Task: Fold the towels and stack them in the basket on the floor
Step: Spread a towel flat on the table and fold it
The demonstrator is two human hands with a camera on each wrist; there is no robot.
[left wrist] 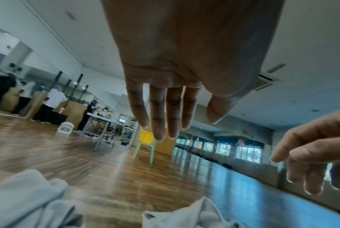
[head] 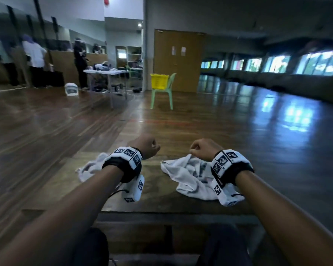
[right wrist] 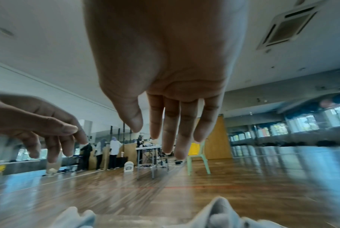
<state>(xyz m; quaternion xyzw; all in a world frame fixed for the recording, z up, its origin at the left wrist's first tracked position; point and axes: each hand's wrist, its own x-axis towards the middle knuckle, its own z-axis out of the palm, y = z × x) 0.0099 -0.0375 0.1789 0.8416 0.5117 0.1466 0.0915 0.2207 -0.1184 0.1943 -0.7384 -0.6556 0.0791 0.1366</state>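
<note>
Two crumpled white towels lie on a wooden table [head: 154,191]. One towel [head: 87,168] sits under my left wrist, the other towel [head: 186,177] under my right. My left hand [head: 151,147] hovers above the table's far part, fingers [left wrist: 159,123] hanging loose and holding nothing. My right hand [head: 200,148] hangs just over a raised corner of the right towel [right wrist: 221,211], with its fingers [right wrist: 182,135] relaxed and empty. Each wrist view shows the other hand alongside. A yellow basket [head: 159,81] stands on a green chair far ahead.
The table's near edge [head: 161,213] is right over my knees. A green chair [head: 167,95] stands on the wooden floor ahead, in front of a brown door [head: 181,58]. A white folding table [head: 106,72] and several people are at the far left.
</note>
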